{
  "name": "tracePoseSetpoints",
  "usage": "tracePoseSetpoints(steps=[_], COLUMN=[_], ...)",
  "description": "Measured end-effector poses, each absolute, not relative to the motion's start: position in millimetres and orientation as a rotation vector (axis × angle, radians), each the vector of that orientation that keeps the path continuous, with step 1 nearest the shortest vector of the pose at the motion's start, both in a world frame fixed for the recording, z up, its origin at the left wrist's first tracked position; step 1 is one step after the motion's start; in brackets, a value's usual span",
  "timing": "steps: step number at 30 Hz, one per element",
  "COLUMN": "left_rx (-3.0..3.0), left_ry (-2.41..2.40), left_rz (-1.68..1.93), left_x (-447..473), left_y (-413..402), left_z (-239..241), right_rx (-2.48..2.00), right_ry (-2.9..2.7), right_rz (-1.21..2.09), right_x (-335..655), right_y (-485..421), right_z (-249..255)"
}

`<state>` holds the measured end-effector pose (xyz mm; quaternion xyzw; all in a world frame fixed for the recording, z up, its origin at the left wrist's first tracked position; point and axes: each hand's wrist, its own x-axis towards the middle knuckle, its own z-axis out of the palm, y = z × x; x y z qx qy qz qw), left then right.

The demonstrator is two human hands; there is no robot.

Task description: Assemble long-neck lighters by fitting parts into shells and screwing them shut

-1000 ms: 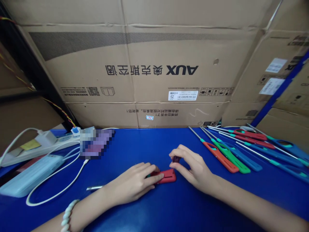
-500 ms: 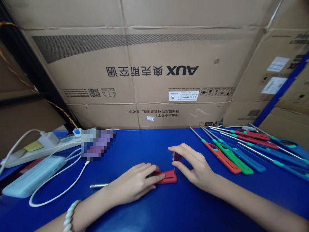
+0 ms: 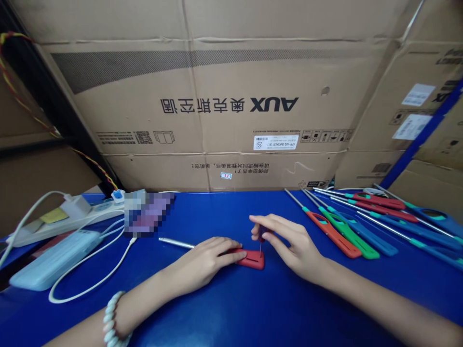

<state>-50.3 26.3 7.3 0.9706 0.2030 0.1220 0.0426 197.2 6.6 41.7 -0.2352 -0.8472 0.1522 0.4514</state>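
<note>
A red long-necked gas lighter (image 3: 252,260) lies on the blue table, its metal tube (image 3: 176,243) sticking out to the left from behind my left hand (image 3: 210,260). That hand is closed over the lighter's middle, thumb and fingers pressing it down, so much of the body is hidden. In my right hand (image 3: 289,241) a small dark-handled screwdriver (image 3: 261,241) is pinched between the fingers. It stands upright, with its thin shaft reaching down to the right end of the red handle.
Several lighters, among them an orange one (image 3: 331,233), a green one (image 3: 352,236) and blue ones, lie at the right. On the left are a light blue power bank (image 3: 54,260), white cables and a power strip (image 3: 39,231). Cardboard (image 3: 224,72) walls the back.
The lighter has turned a little, its metal tube swinging away from me at the left. My right fingers have shifted around the screwdriver handle, and the left hand has moved with the lighter.
</note>
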Motion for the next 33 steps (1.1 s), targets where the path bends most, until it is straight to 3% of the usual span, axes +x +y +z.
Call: tracePoseSetpoints(steps=[33], left_rx=[3.081], left_ry=[0.628], left_rz=[0.310], left_x=[-48.4], left_y=[20.1], left_z=[11.6], right_rx=[-0.767], right_ry=[-2.089], right_rz=[0.337], right_x=[198.3], right_y=[5.8], right_z=[45.6])
